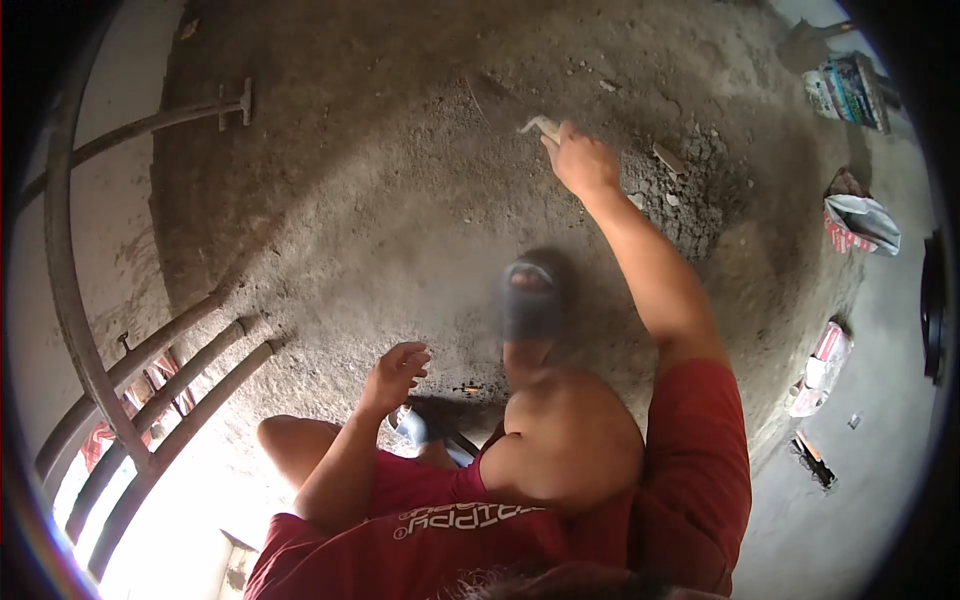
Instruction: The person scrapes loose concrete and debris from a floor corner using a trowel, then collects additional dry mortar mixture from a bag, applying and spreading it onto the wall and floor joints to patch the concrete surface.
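My right hand [582,160] reaches far forward and grips the pale handle of a trowel [494,106]. Its dark blade points up and left, low over or on the rough grey floor [400,210]; I cannot tell whether it touches. To the right of that hand lies a heap of grey rubble [690,205] with several larger chips, one of them a flat piece [670,159]. My left hand [400,376] hangs above my left knee with its fingers loosely bent and apart, holding nothing.
Metal pipes form a frame [65,250] along the left side. At the right wall stand a printed sack [850,95], a crumpled white and red bag [862,222] and another bag [822,368]. My slippered foot [532,290] rests ahead of my bent knee.
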{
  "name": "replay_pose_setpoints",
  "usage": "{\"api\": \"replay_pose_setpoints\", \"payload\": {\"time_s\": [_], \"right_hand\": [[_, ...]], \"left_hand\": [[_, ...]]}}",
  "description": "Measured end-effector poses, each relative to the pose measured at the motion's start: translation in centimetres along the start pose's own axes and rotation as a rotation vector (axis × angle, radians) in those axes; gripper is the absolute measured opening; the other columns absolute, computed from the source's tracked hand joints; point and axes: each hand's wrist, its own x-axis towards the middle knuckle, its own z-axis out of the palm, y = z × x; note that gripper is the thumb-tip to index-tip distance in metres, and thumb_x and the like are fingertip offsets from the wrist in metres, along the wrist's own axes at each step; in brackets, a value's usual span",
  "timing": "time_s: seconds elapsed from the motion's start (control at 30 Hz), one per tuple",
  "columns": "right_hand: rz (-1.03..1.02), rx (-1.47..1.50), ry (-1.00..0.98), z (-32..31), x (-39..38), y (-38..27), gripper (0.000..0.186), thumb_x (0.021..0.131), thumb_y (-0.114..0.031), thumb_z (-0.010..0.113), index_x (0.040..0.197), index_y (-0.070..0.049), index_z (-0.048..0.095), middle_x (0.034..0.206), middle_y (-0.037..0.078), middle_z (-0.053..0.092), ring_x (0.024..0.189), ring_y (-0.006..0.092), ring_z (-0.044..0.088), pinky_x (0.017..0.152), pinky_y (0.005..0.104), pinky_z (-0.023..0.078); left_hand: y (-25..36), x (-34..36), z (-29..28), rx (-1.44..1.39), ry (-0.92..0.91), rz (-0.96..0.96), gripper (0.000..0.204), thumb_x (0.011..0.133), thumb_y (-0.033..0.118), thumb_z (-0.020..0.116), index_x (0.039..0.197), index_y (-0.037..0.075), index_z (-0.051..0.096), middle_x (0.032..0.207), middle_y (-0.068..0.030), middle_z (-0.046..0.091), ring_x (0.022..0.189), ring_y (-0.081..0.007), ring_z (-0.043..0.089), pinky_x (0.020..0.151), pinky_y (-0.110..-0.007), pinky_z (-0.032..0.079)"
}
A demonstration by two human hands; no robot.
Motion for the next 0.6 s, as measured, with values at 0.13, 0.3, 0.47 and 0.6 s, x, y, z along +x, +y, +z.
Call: {"api": "replay_pose_setpoints", "payload": {"time_s": [0.13,0.3,0.47,0.6], "right_hand": [[0.018,-0.005,-0.004,0.41,0.62,0.61,0.042,0.099,-0.046,0.056,0.102,-0.004,0.056,0.086,0.021,0.072,0.077,0.0396,0.072,0.063,0.0479,0.058],[0.041,0.027,-0.041,0.48,0.31,0.99,0.044,0.099,-0.048,0.054,0.105,-0.004,0.056,0.089,0.021,0.072,0.077,0.0415,0.071,0.066,0.0507,0.057],[0.070,0.018,-0.051,0.21,0.21,0.49,0.047,0.100,-0.049,0.052,0.109,-0.003,0.057,0.089,0.021,0.072,0.078,0.0434,0.070,0.068,0.0539,0.056],[0.274,0.024,-0.012,-0.31,0.87,0.09,0.047,0.100,-0.048,0.051,0.112,-0.003,0.056,0.089,0.023,0.072,0.083,0.0440,0.071,0.069,0.0536,0.056]], "left_hand": [[0.09,-0.17,-0.32,-0.024,-0.025,-0.004,0.042,0.097,0.031,0.061,0.129,0.003,0.062,0.107,-0.0101,0.072,0.094,-0.0185,0.071,0.077,-0.032,0.055],[0.14,-0.55,-0.13,0.026,-0.121,-0.023,0.044,0.102,0.033,0.055,0.133,0.002,0.056,0.115,-0.0091,0.070,0.098,-0.0183,0.068,0.082,-0.033,0.054],[-0.15,-0.55,-0.33,-0.027,-0.092,0.001,0.044,0.100,0.033,0.057,0.132,0.003,0.058,0.113,-0.0100,0.070,0.097,-0.0182,0.069,0.081,-0.032,0.054],[-0.44,-0.40,-0.52,-0.061,-0.073,-0.001,0.043,0.098,0.033,0.061,0.129,0.003,0.061,0.108,-0.0115,0.071,0.094,-0.0182,0.070,0.078,-0.032,0.055]]}}
